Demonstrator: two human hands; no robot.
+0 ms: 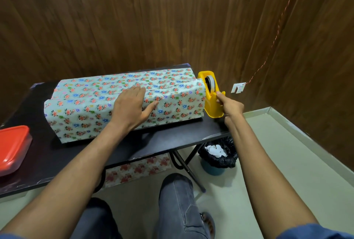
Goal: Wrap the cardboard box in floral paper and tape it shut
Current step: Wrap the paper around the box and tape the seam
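Box: the long cardboard box (124, 104) lies lengthwise across the black table (162, 143), nearer its far edge, fully covered by floral paper (80, 108); no bare cardboard shows.
Paper: white with small red, blue and green flowers; it overhangs past the box at both ends, the left end near the table's left part, the right end just beside the dispenser.
Seam: a lapped edge of the paper runs along the top of the box, under the fingertips of the left hand.
Left hand: the left hand (132, 106) lies flat on the top and front face of the box near its middle, fingers straight and spread, pressing the paper down, gripping nothing.
Right hand: the right hand (229, 105) is at the near side of the dispenser, thumb and fingers pinched at its cutter end; whether tape is between them I cannot tell.
Tape dispenser: a yellow tape dispenser (211, 95) stands at the table's right edge, touching or just beside the box's right end, a roll visible inside.
Red lid: a container with a red lid (11, 146) sits at the table's left edge, well apart from the box.
Under the table: a bin lined with a black bag (218, 156) stands on the floor by the right legs, and a sheet of floral paper lies below.
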